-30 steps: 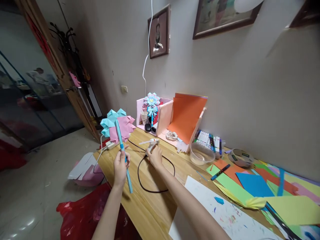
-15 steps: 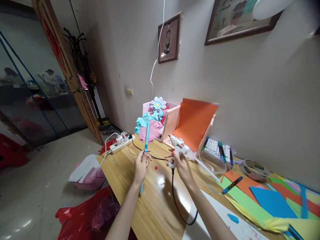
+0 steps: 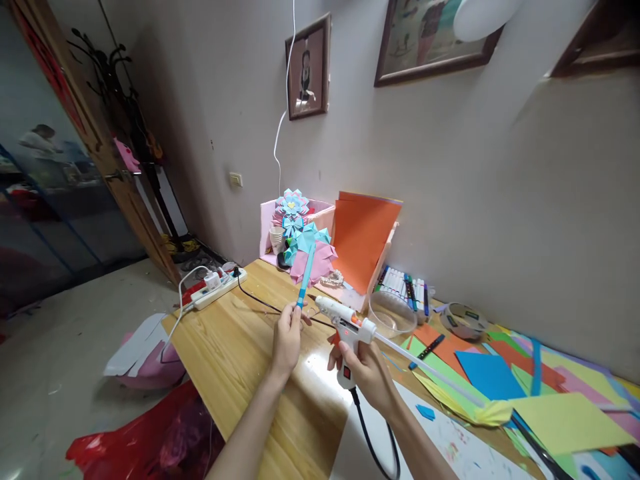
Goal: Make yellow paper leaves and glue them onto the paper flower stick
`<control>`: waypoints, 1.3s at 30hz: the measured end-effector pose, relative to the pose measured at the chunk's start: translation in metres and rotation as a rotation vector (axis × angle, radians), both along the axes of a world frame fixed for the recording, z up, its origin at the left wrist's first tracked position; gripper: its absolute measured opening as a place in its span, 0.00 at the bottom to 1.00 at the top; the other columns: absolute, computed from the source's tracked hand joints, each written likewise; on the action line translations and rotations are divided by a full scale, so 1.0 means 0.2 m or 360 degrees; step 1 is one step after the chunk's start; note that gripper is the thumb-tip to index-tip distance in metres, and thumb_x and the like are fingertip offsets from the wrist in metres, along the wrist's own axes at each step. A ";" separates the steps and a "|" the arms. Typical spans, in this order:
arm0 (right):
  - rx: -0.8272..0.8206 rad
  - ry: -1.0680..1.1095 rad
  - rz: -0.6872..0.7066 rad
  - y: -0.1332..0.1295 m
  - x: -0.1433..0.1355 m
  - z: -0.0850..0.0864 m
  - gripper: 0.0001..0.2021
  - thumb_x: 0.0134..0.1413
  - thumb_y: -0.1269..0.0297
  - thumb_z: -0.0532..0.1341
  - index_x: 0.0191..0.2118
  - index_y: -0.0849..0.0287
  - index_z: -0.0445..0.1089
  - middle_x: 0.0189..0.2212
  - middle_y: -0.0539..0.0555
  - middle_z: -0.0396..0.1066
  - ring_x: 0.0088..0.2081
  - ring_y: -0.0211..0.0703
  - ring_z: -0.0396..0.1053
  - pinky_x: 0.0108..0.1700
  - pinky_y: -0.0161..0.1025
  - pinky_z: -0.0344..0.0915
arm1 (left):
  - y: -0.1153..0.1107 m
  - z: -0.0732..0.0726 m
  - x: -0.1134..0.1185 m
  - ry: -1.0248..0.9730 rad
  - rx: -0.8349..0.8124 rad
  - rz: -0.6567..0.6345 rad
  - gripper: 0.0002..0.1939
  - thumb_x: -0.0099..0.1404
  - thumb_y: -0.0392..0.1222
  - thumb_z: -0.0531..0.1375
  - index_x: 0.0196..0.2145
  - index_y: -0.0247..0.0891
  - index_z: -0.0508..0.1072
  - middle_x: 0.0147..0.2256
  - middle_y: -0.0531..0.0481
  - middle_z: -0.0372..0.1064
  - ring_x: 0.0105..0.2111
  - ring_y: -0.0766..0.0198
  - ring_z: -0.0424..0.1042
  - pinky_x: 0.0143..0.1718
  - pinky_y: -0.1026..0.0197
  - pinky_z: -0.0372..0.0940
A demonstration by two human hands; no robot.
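My left hand is closed around the blue stem of a paper flower, whose folded pink and turquoise petals stand out above the table. In my right hand is a white hot glue gun, gripped by its handle. A long clear glue stick sticks out of its back end. The gun's nozzle points left, close to the stem just above my left fingers; I cannot tell whether it touches. A black cord hangs from the handle.
Behind stand a pink box with paper flowers and orange paper sheets. Markers, a clear plastic bowl, a tape roll and coloured papers lie right. A power strip sits at the left edge.
The view has swung to the right. The flower has tilted rightward, its stem leaning more. The glue gun has turned, its nozzle nearer the stem and my left hand.
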State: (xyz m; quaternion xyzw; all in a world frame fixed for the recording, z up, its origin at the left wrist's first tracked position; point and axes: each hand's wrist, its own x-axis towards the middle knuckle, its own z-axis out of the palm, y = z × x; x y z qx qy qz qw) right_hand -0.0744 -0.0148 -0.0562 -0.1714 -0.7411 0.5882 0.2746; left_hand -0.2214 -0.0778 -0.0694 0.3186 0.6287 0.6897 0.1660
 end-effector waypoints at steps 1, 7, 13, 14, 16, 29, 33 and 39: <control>0.0001 -0.0005 0.0002 0.00 0.00 0.00 0.18 0.57 0.52 0.49 0.35 0.63 0.63 0.21 0.53 0.70 0.20 0.36 0.62 0.24 0.33 0.59 | -0.01 0.00 0.00 0.0029 -0.0030 0.0009 0.17 0.62 0.52 0.51 0.35 0.34 0.69 0.23 0.53 0.63 0.20 0.70 0.57 0.22 0.68 0.54; -0.0051 -0.0033 -0.0008 0.00 -0.02 -0.02 0.19 0.57 0.50 0.48 0.31 0.62 0.61 0.18 0.53 0.69 0.19 0.36 0.61 0.24 0.34 0.58 | -0.04 0.00 0.00 0.0097 -0.0145 -0.0028 0.15 0.63 0.50 0.49 0.30 0.36 0.65 0.23 0.54 0.63 0.21 0.71 0.57 0.23 0.68 0.53; -0.0055 -0.0048 -0.0005 0.01 -0.03 -0.03 0.20 0.56 0.49 0.48 0.29 0.62 0.62 0.16 0.53 0.68 0.20 0.38 0.62 0.25 0.35 0.59 | -0.04 0.00 0.00 0.0089 -0.0172 -0.0071 0.15 0.63 0.51 0.49 0.30 0.36 0.64 0.23 0.53 0.64 0.21 0.70 0.59 0.22 0.68 0.52; -0.0048 -0.0051 -0.0003 0.01 -0.02 -0.03 0.21 0.56 0.49 0.47 0.27 0.62 0.63 0.16 0.53 0.68 0.20 0.38 0.62 0.25 0.35 0.59 | -0.04 0.00 0.00 0.0086 -0.0170 -0.0069 0.15 0.63 0.51 0.49 0.31 0.36 0.65 0.23 0.53 0.64 0.21 0.70 0.59 0.22 0.68 0.53; -0.0031 -0.0064 0.0002 0.02 -0.02 -0.03 0.21 0.56 0.49 0.47 0.25 0.62 0.63 0.16 0.54 0.68 0.20 0.38 0.62 0.25 0.35 0.59 | -0.04 0.00 0.00 0.0088 -0.0166 -0.0056 0.16 0.62 0.51 0.50 0.31 0.35 0.66 0.23 0.53 0.64 0.21 0.70 0.59 0.22 0.68 0.53; 0.0045 -0.0123 0.0000 0.04 -0.02 -0.05 0.25 0.57 0.50 0.46 0.19 0.62 0.65 0.16 0.54 0.67 0.20 0.37 0.63 0.25 0.34 0.59 | -0.04 0.00 0.00 0.0093 -0.0166 -0.0027 0.15 0.62 0.51 0.50 0.32 0.36 0.67 0.23 0.53 0.64 0.20 0.70 0.58 0.22 0.68 0.53; 0.0061 -0.0128 0.0005 0.04 -0.02 -0.06 0.25 0.58 0.50 0.46 0.19 0.62 0.65 0.16 0.53 0.67 0.20 0.37 0.63 0.26 0.34 0.59 | -0.04 0.00 0.00 0.0104 -0.0153 0.0018 0.16 0.61 0.52 0.52 0.31 0.36 0.68 0.22 0.52 0.65 0.20 0.70 0.59 0.22 0.68 0.54; 0.0023 -0.0109 0.0017 0.04 -0.02 -0.06 0.24 0.57 0.50 0.47 0.20 0.62 0.64 0.16 0.53 0.67 0.20 0.37 0.63 0.26 0.34 0.59 | -0.04 0.01 0.00 0.0109 -0.0169 0.0017 0.15 0.62 0.51 0.51 0.32 0.36 0.68 0.23 0.52 0.66 0.21 0.69 0.61 0.23 0.68 0.54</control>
